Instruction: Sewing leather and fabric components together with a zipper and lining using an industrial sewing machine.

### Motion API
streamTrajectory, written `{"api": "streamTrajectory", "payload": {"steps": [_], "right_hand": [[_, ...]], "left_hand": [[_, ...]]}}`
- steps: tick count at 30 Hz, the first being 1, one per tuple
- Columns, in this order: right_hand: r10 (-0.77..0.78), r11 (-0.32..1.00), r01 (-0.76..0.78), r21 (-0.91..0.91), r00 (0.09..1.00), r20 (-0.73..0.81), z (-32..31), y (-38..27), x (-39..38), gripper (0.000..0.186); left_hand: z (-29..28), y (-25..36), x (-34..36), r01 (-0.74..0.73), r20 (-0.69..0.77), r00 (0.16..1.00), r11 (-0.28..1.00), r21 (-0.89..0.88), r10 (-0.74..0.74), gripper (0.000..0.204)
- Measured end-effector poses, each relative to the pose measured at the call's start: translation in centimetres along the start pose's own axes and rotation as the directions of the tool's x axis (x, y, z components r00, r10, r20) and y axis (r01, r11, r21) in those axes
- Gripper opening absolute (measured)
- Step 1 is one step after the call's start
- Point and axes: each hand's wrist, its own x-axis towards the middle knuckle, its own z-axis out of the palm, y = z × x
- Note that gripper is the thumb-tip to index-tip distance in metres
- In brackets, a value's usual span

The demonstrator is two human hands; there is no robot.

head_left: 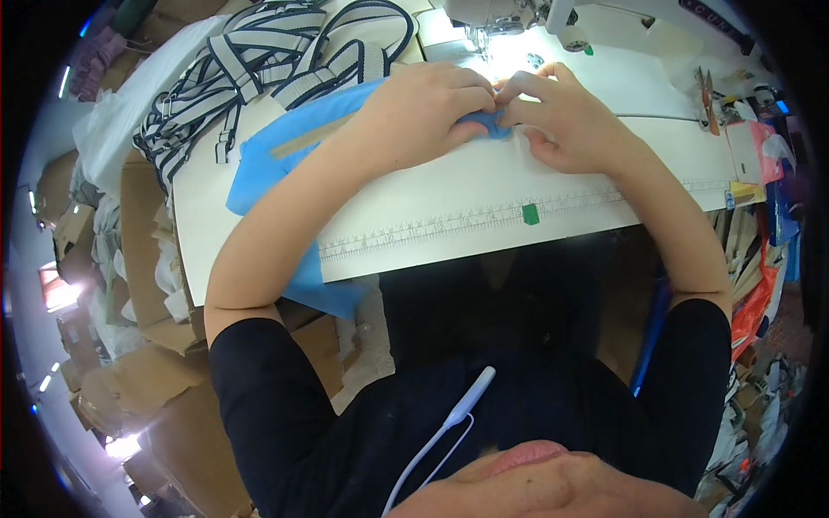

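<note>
Blue fabric (272,142) with a tan strip along it lies across the left of the white sewing table and hangs over its front edge. My left hand (427,116) is closed on the fabric's right end, thumb below and fingers curled over it. Beside it, my right hand (566,121) pinches the same end with bent fingers. Both hands almost meet just in front of the sewing machine (518,17), whose needle area is brightly lit. The exact bit of cloth between my fingertips is partly hidden.
A pile of striped grey-and-black webbing straps (268,52) covers the table's back left. A printed ruler strip (449,223) with a green mark (530,214) runs along the front edge. Scissors (708,99) stand at the right. Cardboard boxes (186,423) sit on the left floor.
</note>
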Motion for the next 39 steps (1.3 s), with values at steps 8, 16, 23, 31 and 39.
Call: {"api": "streamTrajectory", "payload": {"steps": [8,16,23,31,39], "right_hand": [[-0.086,0.996,0.086,0.014,0.996,-0.005,0.1,0.5,-0.3,0.024],[-0.08,0.996,0.083,0.033,0.994,-0.068,0.8,0.4,-0.2,0.011],[-0.069,0.997,0.063,-0.048,0.988,-0.139,1.8,0.1,0.4,0.008],[-0.092,0.996,0.092,-0.002,0.991,-0.101,0.8,1.1,0.5,0.01],[-0.01,0.957,0.019,0.29,1.0,-0.03,-0.1,2.2,0.1,0.007]], "left_hand": [[1.4,-1.4,-1.6,0.016,-0.067,0.997,0.978,-0.209,-0.031,0.026],[1.2,-1.1,-1.7,0.036,-0.069,0.996,0.981,-0.189,-0.05,0.024],[1.8,-0.8,-1.8,0.054,-0.129,0.989,0.991,-0.122,-0.07,0.02],[2.6,0.0,-1.4,0.082,-0.233,0.968,0.994,-0.075,-0.097,0.015],[2.4,-0.1,-1.5,0.098,-0.199,0.974,0.993,-0.072,-0.11,0.016]]}}
